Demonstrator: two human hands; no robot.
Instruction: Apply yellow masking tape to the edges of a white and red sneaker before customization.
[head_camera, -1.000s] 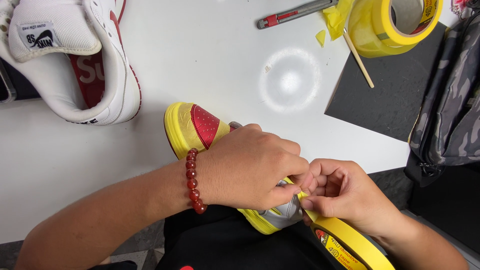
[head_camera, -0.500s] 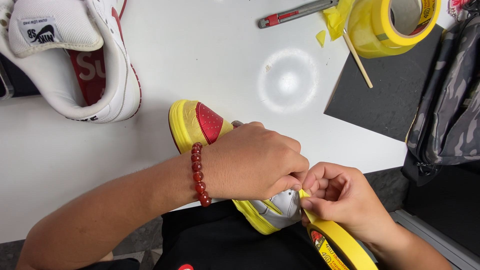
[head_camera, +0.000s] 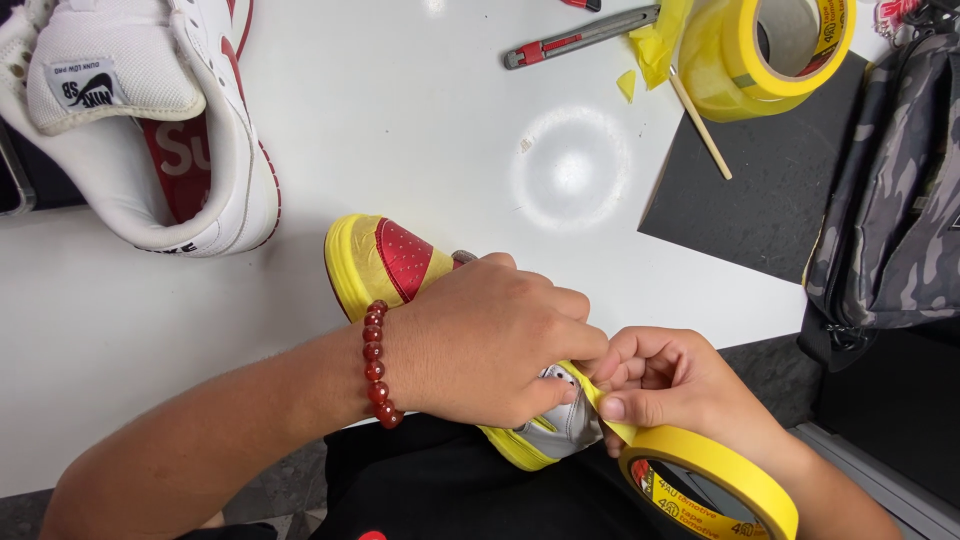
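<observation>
Left hand (head_camera: 490, 345) clenched over red sneaker masked in yellow tape (head_camera: 385, 262) at white desk (head_camera: 400, 120) edge, toe pointing away-left. Right hand (head_camera: 665, 385) pinches tape strip (head_camera: 590, 385) at heel, yellow masking-tape roll (head_camera: 715, 470) beneath.

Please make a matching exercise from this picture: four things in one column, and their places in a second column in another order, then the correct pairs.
Things:
1. white shoe
2. taped shoe
3. knife
4. camouflage bag

Places:
A. right edge, beside the black mat
B. top left of the table
C. under the left hand
D. top middle, left of the big tape roll

Pairs: 1-B, 2-C, 3-D, 4-A
</observation>
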